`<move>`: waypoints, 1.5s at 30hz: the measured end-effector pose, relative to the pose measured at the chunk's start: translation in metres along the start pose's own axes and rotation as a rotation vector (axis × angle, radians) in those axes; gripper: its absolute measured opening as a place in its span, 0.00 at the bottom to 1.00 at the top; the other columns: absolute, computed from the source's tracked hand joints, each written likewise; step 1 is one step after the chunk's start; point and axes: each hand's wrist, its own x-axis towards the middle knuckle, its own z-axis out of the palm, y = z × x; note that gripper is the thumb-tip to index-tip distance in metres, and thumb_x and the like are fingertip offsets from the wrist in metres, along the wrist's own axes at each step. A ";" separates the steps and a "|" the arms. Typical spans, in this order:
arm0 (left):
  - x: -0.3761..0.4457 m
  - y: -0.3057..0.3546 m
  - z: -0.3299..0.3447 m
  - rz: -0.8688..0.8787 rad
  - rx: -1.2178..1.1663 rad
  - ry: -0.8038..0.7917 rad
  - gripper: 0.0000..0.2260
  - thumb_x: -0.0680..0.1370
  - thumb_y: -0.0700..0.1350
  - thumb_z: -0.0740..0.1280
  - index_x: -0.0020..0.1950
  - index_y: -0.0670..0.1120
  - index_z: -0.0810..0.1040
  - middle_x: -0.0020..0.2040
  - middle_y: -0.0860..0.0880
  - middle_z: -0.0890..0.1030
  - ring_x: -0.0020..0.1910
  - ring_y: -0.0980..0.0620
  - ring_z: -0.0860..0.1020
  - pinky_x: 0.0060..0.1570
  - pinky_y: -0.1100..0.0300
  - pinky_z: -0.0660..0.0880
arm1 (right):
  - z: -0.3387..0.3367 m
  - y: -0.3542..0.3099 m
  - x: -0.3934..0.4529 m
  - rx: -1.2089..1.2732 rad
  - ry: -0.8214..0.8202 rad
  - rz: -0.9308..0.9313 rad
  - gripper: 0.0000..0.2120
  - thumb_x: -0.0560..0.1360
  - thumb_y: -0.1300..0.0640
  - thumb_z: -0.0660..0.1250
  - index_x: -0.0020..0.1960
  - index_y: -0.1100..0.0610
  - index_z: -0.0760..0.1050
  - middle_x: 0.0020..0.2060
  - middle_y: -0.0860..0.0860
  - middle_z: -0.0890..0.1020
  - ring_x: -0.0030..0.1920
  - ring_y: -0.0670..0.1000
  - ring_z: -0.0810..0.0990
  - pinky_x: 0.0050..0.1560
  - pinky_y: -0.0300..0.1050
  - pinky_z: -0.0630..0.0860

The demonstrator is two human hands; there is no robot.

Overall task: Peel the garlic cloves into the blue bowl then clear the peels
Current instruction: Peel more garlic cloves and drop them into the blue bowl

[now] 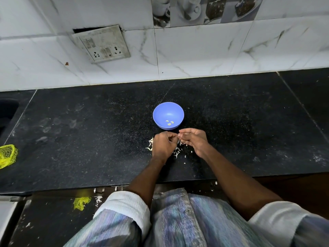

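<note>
Head view
Counter: black speckled stone (89,139) fills the middle band of the frame, with white marble-look wall tiles above it.
Bowl: one blue bowl (168,115) sits at centre frame, just above the hands and apart from them.
Cloves in bowl: three small pale peeled cloves (169,122) lie low on the inner wall, toward the near side.
Left hand: left hand (162,146) is just below the bowl, fingers curled in tight, fingertips meeting the other hand's.
Right hand: right hand (195,140) is beside it, fingers bent with the tips pointing left.
Held thing: a small pale bit (178,139) shows where the fingertips of the two hands meet; too small to tell whether it is clove or skin, or which hand pinches it.
Peels: a scatter of white peels (178,152) lies on the counter under and between the hands, partly hidden by them; too many and too small to count.
Netting: two yellow net pieces, one (8,155) at the left edge on the counter, one (81,202) lower, below the counter's front edge.
Switchboard: one grimy socket plate (101,44) on the wall, upper left.
Sink: a dark basin corner (7,111) at far left.
Sleeves: two rolled-up sleeves, the left (124,211) at the bottom of the frame.
</note>
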 end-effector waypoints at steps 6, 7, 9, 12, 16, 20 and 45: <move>0.003 0.001 -0.001 0.031 -0.017 -0.012 0.06 0.77 0.48 0.73 0.45 0.48 0.89 0.33 0.54 0.84 0.30 0.55 0.79 0.34 0.62 0.74 | 0.000 -0.001 0.004 -0.031 0.045 -0.022 0.10 0.73 0.71 0.75 0.53 0.66 0.82 0.46 0.60 0.87 0.47 0.52 0.88 0.49 0.43 0.84; 0.003 0.002 -0.001 0.037 -0.028 -0.016 0.06 0.77 0.47 0.73 0.44 0.48 0.89 0.32 0.56 0.83 0.29 0.56 0.77 0.33 0.64 0.72 | 0.000 -0.001 0.005 -0.035 0.047 -0.023 0.09 0.73 0.71 0.75 0.53 0.66 0.83 0.45 0.60 0.87 0.46 0.52 0.88 0.49 0.43 0.84; 0.003 0.002 -0.001 0.028 -0.037 -0.004 0.07 0.77 0.48 0.72 0.41 0.48 0.87 0.28 0.55 0.79 0.26 0.58 0.73 0.33 0.62 0.72 | 0.001 -0.001 0.006 -0.035 0.042 -0.024 0.08 0.73 0.71 0.75 0.52 0.66 0.83 0.45 0.60 0.87 0.47 0.52 0.88 0.50 0.43 0.83; 0.004 0.001 0.000 0.015 -0.049 0.014 0.09 0.76 0.48 0.72 0.39 0.47 0.86 0.27 0.55 0.78 0.27 0.59 0.71 0.34 0.55 0.75 | 0.002 -0.002 0.007 -0.005 0.037 -0.023 0.08 0.73 0.72 0.74 0.52 0.67 0.82 0.45 0.61 0.87 0.47 0.53 0.88 0.49 0.43 0.83; 0.007 -0.003 0.002 0.015 -0.034 -0.001 0.09 0.78 0.49 0.71 0.42 0.46 0.86 0.30 0.50 0.81 0.27 0.54 0.73 0.33 0.53 0.76 | 0.003 -0.003 0.009 0.007 0.040 -0.032 0.07 0.73 0.73 0.73 0.51 0.68 0.82 0.43 0.61 0.87 0.45 0.54 0.88 0.46 0.43 0.83; 0.006 -0.005 0.003 0.019 -0.017 0.003 0.11 0.78 0.51 0.70 0.40 0.46 0.86 0.28 0.50 0.79 0.27 0.48 0.73 0.32 0.51 0.74 | 0.006 -0.003 0.010 -0.020 0.058 -0.030 0.07 0.73 0.73 0.73 0.50 0.66 0.82 0.42 0.60 0.86 0.43 0.52 0.87 0.45 0.42 0.83; -0.005 0.004 -0.005 -0.046 -0.037 0.008 0.02 0.76 0.46 0.75 0.46 0.48 0.88 0.37 0.57 0.86 0.35 0.60 0.82 0.38 0.62 0.78 | 0.008 -0.005 0.000 -0.063 0.032 0.033 0.11 0.74 0.70 0.73 0.55 0.64 0.83 0.47 0.59 0.88 0.48 0.53 0.88 0.46 0.44 0.84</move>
